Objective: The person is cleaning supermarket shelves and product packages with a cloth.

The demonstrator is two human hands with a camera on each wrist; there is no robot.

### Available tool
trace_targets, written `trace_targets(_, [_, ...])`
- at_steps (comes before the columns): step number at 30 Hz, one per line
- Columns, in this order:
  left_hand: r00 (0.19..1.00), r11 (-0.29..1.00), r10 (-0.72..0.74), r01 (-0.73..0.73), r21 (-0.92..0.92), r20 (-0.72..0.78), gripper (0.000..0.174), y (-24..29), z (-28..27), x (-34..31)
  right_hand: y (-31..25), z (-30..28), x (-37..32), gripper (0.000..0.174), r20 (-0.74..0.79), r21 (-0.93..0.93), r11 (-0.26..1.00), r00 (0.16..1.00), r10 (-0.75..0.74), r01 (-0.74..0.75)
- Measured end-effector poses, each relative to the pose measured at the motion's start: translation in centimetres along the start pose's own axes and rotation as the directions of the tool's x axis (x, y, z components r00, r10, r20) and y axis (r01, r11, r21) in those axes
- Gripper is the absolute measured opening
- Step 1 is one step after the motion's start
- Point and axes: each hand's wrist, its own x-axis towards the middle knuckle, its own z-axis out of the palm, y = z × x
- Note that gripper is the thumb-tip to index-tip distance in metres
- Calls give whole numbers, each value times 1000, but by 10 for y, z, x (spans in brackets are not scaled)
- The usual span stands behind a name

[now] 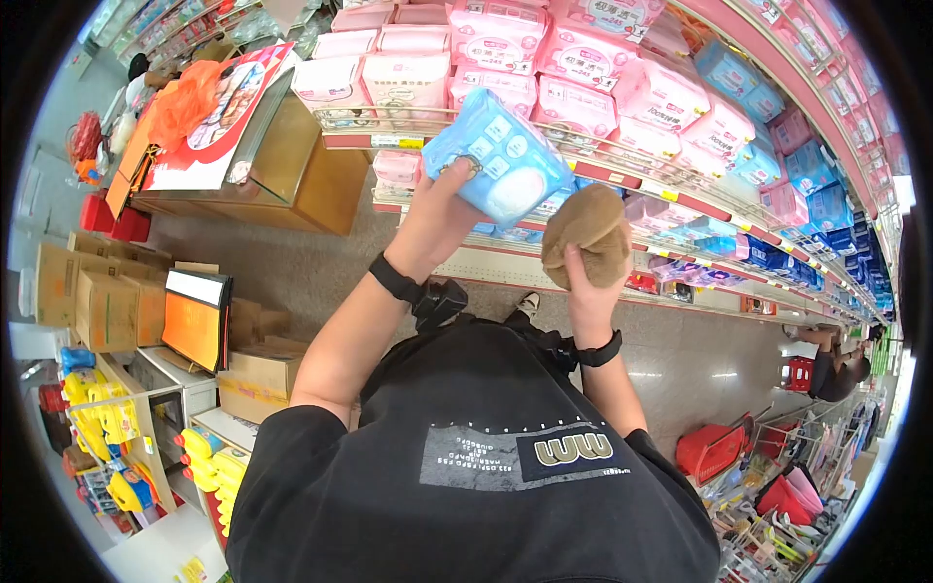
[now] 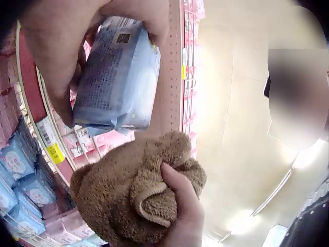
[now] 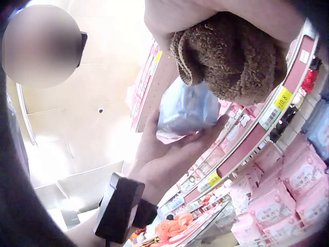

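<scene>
My left hand (image 1: 442, 219) grips a blue pack of sanitary pads (image 1: 501, 155), its printed front face up in the head view. From the left wrist view, thumb and fingers span the pack (image 2: 121, 77) at its upper end, and a small printed code shows on its side. Bunched in my right hand (image 1: 591, 296) is a brown fuzzy cloth (image 1: 585, 233), with the thumb pressed into its folds. The cloth (image 3: 231, 59) hangs beside the pack (image 3: 189, 110) in the right wrist view, the left hand (image 3: 169, 159) cradling the pack from below.
Shelves of pink packs (image 1: 573, 107) and blue packs (image 1: 816, 165) rise in front, edged with a wire rail and price tags (image 2: 55, 153). A brown counter (image 1: 292, 175) and cardboard boxes (image 1: 107, 306) stand left. To the right are red baskets (image 1: 709, 452) and another person (image 1: 838, 374).
</scene>
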Motion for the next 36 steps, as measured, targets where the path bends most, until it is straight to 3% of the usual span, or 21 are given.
trace_targets(2, [999, 998, -37, 39, -55, 28, 60, -8, -2, 1, 3, 6, 0, 63, 66, -54, 998, 997, -40, 44])
trace_targets(5, [991, 991, -131, 132, -22, 39, 76, -14, -6, -5, -5, 9, 8, 60, 97, -58, 996, 993, -69, 75])
trace_targets(9, [993, 988, -109, 103, 112, 51, 76, -6, -12, -12, -6, 5, 17, 59, 86, -98, 984, 986, -143, 151])
trace_targets(14, [994, 956, -107, 96, 276, 24, 75, -7, -45, -24, -4, 6, 19, 59, 101, -83, 987, 987, -126, 134])
trace_targets(15, [989, 975, -132, 119, 187, 60, 75, -5, -51, -24, -4, 6, 19, 60, 109, -90, 985, 984, -137, 147])
trace_targets(17, [977, 986, -169, 169, 9, 132, 76, -1, -63, -24, -6, 7, 18, 59, 135, -78, 990, 985, -103, 115])
trace_targets(20, [966, 967, -185, 146, 208, 179, 77, 3, -77, -34, -11, 13, 15, 58, 172, 10, 1000, 985, -2, 0])
trace_targets(24, [934, 967, -197, 235, -98, 298, 77, -3, -77, -36, -17, 21, 17, 55, 203, 49, 999, 979, 11, -21])
trace_targets(26, [930, 950, -213, 268, -157, 299, 79, -6, -79, -36, -12, 21, 20, 53, 96, 30, 999, 995, 14, -17])
trace_targets(27, [935, 964, -221, 253, -86, 276, 80, -6, -75, -36, -10, 20, 22, 52, 40, 20, 1000, 999, 16, -17])
trace_targets(30, [955, 978, -210, 201, 63, 210, 82, -12, -59, -35, -16, 20, 32, 47, 28, 86, 973, 977, 210, -212])
trace_targets(33, [965, 984, -174, 164, 67, 197, 78, -23, -53, -31, -26, 31, 40, 47, 67, -106, 993, 995, 68, -60])
trace_targets(36, [963, 976, -182, 153, 154, 197, 78, -22, -51, -29, -33, 36, 48, 44, 166, -456, 836, 952, -257, 305])
